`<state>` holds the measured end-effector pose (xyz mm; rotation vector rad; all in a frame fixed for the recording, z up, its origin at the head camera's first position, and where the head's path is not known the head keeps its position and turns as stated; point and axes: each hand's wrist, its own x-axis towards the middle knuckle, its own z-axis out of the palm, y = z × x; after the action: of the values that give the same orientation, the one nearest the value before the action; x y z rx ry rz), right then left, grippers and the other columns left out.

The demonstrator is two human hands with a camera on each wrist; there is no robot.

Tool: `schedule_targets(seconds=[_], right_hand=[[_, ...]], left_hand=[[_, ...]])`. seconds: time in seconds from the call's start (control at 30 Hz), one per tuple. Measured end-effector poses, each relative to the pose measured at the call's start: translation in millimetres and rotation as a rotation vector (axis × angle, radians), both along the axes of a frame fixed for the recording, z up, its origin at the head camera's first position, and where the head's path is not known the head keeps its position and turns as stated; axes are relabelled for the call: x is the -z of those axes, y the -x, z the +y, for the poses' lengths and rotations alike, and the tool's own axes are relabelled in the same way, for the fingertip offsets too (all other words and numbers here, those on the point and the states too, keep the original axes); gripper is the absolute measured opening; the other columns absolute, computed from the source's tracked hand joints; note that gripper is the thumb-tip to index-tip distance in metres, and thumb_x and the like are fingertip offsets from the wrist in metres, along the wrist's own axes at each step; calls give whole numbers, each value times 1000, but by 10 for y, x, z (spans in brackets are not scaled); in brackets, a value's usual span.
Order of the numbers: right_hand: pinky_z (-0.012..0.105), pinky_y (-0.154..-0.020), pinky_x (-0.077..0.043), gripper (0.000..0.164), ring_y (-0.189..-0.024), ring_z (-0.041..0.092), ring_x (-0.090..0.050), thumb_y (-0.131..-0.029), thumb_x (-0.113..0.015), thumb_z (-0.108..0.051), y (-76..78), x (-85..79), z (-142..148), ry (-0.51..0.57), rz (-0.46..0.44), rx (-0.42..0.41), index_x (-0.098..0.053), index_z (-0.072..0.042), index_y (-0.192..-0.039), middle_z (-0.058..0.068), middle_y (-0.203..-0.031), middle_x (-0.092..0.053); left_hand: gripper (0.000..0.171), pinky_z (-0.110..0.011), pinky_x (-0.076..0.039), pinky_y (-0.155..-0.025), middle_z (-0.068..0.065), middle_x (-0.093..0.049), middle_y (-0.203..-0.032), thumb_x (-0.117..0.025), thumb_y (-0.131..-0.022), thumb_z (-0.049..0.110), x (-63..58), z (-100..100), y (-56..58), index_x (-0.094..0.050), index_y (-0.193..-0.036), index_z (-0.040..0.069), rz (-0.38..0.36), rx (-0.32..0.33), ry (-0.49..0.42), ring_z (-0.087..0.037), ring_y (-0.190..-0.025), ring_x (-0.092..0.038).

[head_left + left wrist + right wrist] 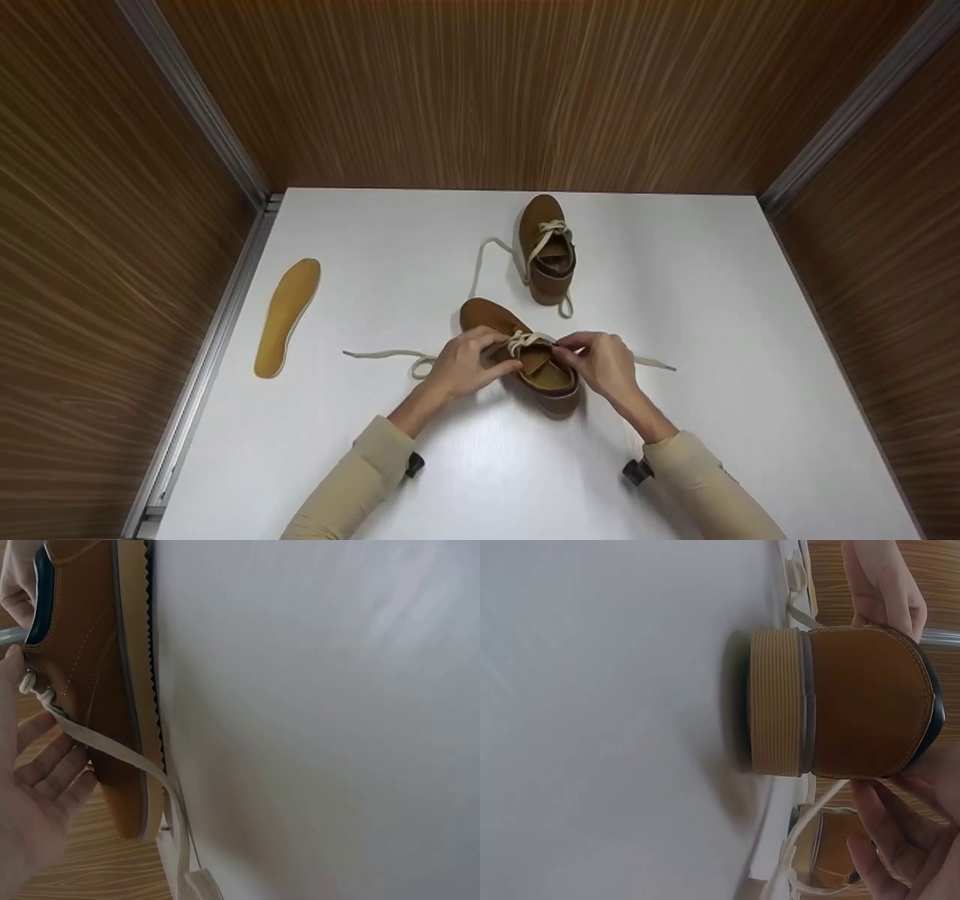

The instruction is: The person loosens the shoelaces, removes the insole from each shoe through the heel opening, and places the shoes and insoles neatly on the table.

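Observation:
A brown leather lace-up shoe (489, 315) sits between both hands, toe pointing to the far left. Its cream lace (523, 341) crosses the front of the opening, and the loose ends trail out to both sides. My left hand (463, 365) holds the left side by the eyelets, thumb near the opening. On the other side, my right hand (606, 367) pinches the opening's edge by the lacing with thumb and index finger. In the right wrist view the shoe's heel (866, 701) faces the camera, its ribbed sole low over the table.
Farther back stands a matching shoe (541, 217), with its lace partly looped out to the left. A tan insole (286, 319) lies at the left of the white table (405, 285). Wood-grain panels (480, 97) wall in the back and sides.

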<state>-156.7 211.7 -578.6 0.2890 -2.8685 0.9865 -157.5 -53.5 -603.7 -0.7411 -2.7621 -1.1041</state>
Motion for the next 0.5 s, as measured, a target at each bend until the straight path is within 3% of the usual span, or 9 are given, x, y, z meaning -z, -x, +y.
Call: schedule_targets(seconds=[0.5], right_hand=[[31, -60, -53, 11, -70, 14, -74, -87, -87, -31, 143, -34, 18, -12, -3, -11, -87, -21, -91, -1, -88, -83]], left_hand=[[44, -33, -61, -88, 0, -75, -109, -81, -90, 46, 27, 12, -81, -78, -119, 13, 117, -27, 7, -17, -102, -71]])
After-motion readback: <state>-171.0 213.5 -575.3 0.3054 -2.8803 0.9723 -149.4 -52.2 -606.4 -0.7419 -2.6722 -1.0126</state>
